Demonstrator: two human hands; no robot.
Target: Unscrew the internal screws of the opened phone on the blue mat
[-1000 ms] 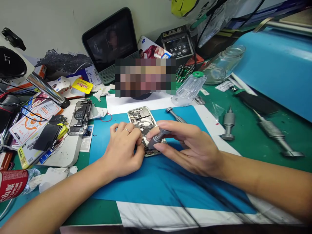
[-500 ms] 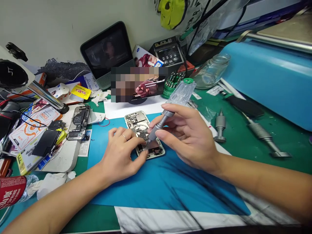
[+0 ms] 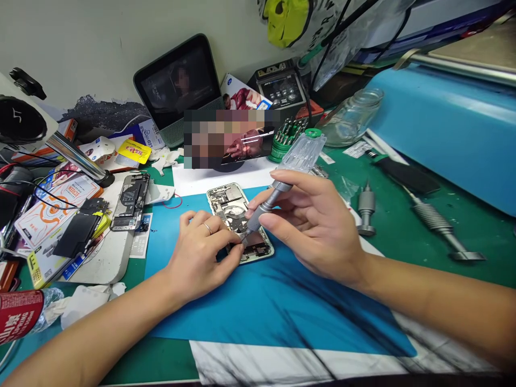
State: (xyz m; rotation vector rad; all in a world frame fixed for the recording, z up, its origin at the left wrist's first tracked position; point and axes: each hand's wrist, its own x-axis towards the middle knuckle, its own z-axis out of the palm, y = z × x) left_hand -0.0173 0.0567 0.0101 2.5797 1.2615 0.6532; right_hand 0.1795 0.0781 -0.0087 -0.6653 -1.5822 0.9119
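An opened phone (image 3: 234,211) with its inner parts bare lies on the blue mat (image 3: 226,317). Tilted over its lower half is a grey precision screwdriver (image 3: 258,216), which my right hand (image 3: 322,228) grips by the shaft, one finger resting against the top end. My left hand (image 3: 201,250), with a ring on one finger, leans over the phone's left edge. Its thumb and index finger are pinched together beside the screwdriver's tip; whatever sits between them is too small to make out. The tip itself is partly hidden by these fingers.
Another screwdriver (image 3: 366,209) stands upright on the right, near a ribbed one (image 3: 435,220). Behind the phone are a green bit holder (image 3: 282,149), a glass jar (image 3: 355,115) and a screen device (image 3: 177,86). Phone parts (image 3: 129,201) and boxes crowd the left.
My left thumb and index finger have closed together next to the screwdriver tip. The screwdriver and phone keep nearly the same place; the view shifts slightly.
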